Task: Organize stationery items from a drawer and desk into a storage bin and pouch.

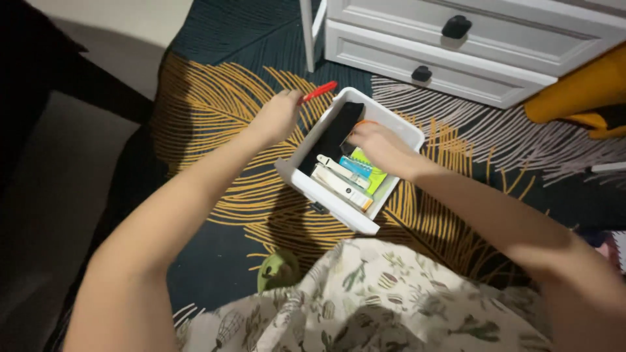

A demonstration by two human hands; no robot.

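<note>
- Near the middle of the frame a white rectangular plastic drawer [324, 197], pulled out of its cabinet, lies on a dark teal rug with a yellow leaf pattern [215, 111]. Set on the floor between our arms, its open top faces up to us.
- Our left hand [277, 117], just left of the drawer's upper corner, is closed around a slim red stick-like tool [319, 91]. The red end pokes up and right past the knuckles and over the drawer's rim, so the tool is kept clear of the contents.
- Our right hand [381, 146] reaches into the upper right part of the drawer, fingers curled down among the things there. A thin orange curve shows at the fingertips, but we cannot tell whether the hand grips it or only touches it.
- Inside, a flat black object [332, 133] fills the left half lengthwise. To the right and below it, several narrow boxes and tubes in white, blue and green [349, 176] lie side by side, slanted along the drawer's length, which is how they fit.
- At the upper right of the frame stands a white chest of drawers with dark knobs [456, 27]; its top is cut off by the frame edge.
- A yellow cloth shape [580, 91] at the right edge is only partly in view, and we cannot make out what it is.
- At the bottom, a pale printed fabric with plant motifs [378, 300] covers our lap and hides the rug beneath; a small green item [277, 268] peeks out beside it, too dim to identify.
- The left side of the frame is in deep shadow.
</note>
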